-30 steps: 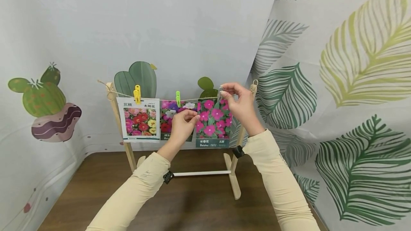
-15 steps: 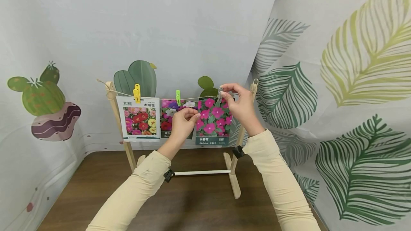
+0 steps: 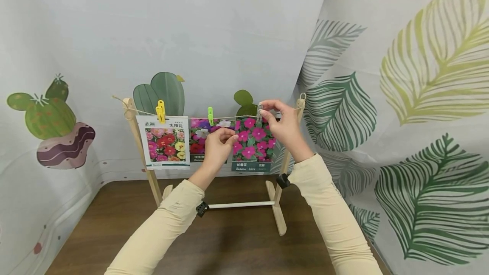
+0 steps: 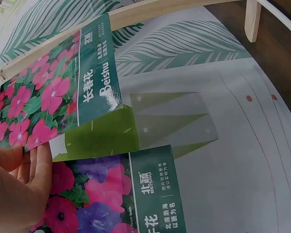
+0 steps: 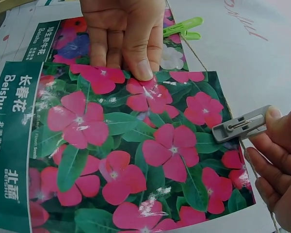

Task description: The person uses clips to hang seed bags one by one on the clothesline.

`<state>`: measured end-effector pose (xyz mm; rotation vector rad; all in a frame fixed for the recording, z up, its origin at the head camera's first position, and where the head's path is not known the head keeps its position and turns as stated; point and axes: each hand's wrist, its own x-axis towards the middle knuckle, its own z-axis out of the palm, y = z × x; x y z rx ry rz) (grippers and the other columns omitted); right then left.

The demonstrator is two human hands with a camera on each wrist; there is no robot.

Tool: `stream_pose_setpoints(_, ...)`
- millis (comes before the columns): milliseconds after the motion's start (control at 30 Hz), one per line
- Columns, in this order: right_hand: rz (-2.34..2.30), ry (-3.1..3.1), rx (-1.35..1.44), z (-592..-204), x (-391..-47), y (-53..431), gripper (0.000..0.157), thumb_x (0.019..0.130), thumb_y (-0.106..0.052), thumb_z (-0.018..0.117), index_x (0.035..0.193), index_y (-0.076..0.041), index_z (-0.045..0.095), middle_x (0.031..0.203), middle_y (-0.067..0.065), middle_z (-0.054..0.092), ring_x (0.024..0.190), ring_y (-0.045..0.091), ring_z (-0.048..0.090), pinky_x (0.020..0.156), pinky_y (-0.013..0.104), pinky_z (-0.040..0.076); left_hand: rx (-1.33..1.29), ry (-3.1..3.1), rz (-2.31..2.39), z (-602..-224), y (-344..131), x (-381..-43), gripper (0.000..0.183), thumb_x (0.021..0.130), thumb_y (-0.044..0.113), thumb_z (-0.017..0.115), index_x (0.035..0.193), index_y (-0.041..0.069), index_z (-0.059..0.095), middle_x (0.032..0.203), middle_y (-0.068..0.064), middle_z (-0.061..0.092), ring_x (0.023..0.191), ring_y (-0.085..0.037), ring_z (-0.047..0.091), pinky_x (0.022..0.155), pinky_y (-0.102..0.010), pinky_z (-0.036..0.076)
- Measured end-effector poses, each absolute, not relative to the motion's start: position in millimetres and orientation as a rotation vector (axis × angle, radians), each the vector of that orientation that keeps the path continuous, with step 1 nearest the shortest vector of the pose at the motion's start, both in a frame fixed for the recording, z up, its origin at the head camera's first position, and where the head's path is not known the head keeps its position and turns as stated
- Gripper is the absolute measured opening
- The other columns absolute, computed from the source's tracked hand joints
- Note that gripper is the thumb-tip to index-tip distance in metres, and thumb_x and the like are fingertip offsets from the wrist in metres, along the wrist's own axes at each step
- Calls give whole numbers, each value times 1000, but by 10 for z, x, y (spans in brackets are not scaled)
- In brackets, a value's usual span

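Observation:
A seed packet with pink flowers (image 3: 254, 143) hangs at the string's right part. My left hand (image 3: 217, 147) pinches its left edge between thumb and fingers. With thumb and fingertips, my right hand (image 3: 284, 124) grips a grey clothespin (image 5: 240, 125), whose tip lies over the packet's top edge at the string (image 5: 196, 56). Behind my left hand, partly covered, hangs a packet of purple and red flowers (image 4: 97, 194) under a green clothespin (image 3: 210, 116). A white-bordered flower packet (image 3: 165, 143) hangs farther left from yellow clothespins (image 3: 161, 111).
The string runs between two wooden posts (image 3: 139, 139) of a stand with a white crossbar (image 3: 240, 204) low down. It stands on a brown wooden table (image 3: 237, 241). Behind is a pale cloth backdrop (image 3: 214, 33) printed with cacti and leaves.
The pink-flower packet's lower edge has risen slightly. The grey clothespin stands a little more upright in my right hand. Both hands keep nearly the same place.

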<state>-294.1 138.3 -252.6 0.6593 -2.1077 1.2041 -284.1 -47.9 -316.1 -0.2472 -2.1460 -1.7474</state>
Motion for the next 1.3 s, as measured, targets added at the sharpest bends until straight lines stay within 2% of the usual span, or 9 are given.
stream_pose_setpoints(400, 1036, -2172, 665, -2560, -2909, 1375, 30, 93, -14, 62, 121, -4, 65, 106, 12, 65, 104, 26, 59, 82, 42, 47, -242, -2161, -1750, -3198, -488, -2802, 14, 90, 14, 68, 98, 3, 69, 92, -12, 71, 83, -23, 65, 71, -29, 50)
stream_pose_setpoints(633, 1027, -2177, 675, -2559, -2877, 1369, 30, 95, -15, 61, 123, -4, 64, 108, 11, 65, 99, 24, 61, 60, 34, 42, -256, -2178, -1693, -3217, -510, -2795, 15, 89, 14, 70, 98, 3, 68, 93, -11, 70, 83, -24, 64, 72, -30, 50)
stream_pose_setpoints(867, 1035, -2174, 696, -2529, -2854, 1370, 31, 96, -15, 59, 124, -4, 63, 111, 11, 64, 90, 23, 61, 71, 36, 52, -300, -2194, -1647, -3196, -535, -2771, 14, 88, 13, 70, 97, 3, 67, 92, -11, 71, 80, -23, 65, 69, -29, 50)
stream_pose_setpoints(1033, 1005, -2160, 715, -2515, -2831, 1363, 31, 96, -17, 59, 125, -6, 63, 111, 11, 65, 73, 19, 56, 62, 32, 47, -319, -2234, -1587, -3199, -568, -2743, 13, 88, 14, 70, 96, 3, 67, 89, -10, 70, 77, -22, 64, 67, -28, 48)
stream_pose_setpoints(1100, 993, -2153, 728, -2522, -2830, 1366, 31, 96, -16, 59, 125, -5, 63, 111, 11, 65, 70, 21, 54, 60, 34, 44, -324, -2242, -1573, -3199, -575, -2728, 13, 88, 13, 69, 95, 3, 66, 87, -10, 70, 76, -22, 63, 66, -28, 48)
stream_pose_setpoints(1200, 976, -2142, 747, -2536, -2826, 1373, 32, 95, -15, 60, 125, -3, 62, 111, 13, 65, 83, 26, 59, 73, 40, 46, -333, -2253, -1569, -3201, -581, -2689, 11, 88, 12, 70, 93, 3, 66, 85, -10, 69, 74, -21, 62, 65, -28, 47)
stream_pose_setpoints(1300, 969, -2126, 758, -2550, -2815, 1380, 33, 95, -13, 61, 125, 0, 61, 112, 15, 65, 100, 32, 60, 89, 47, 42, -352, -2278, -1547, -3209, -587, -2650, 11, 88, 13, 70, 92, 4, 66, 84, -9, 68, 74, -21, 61, 65, -28, 47)
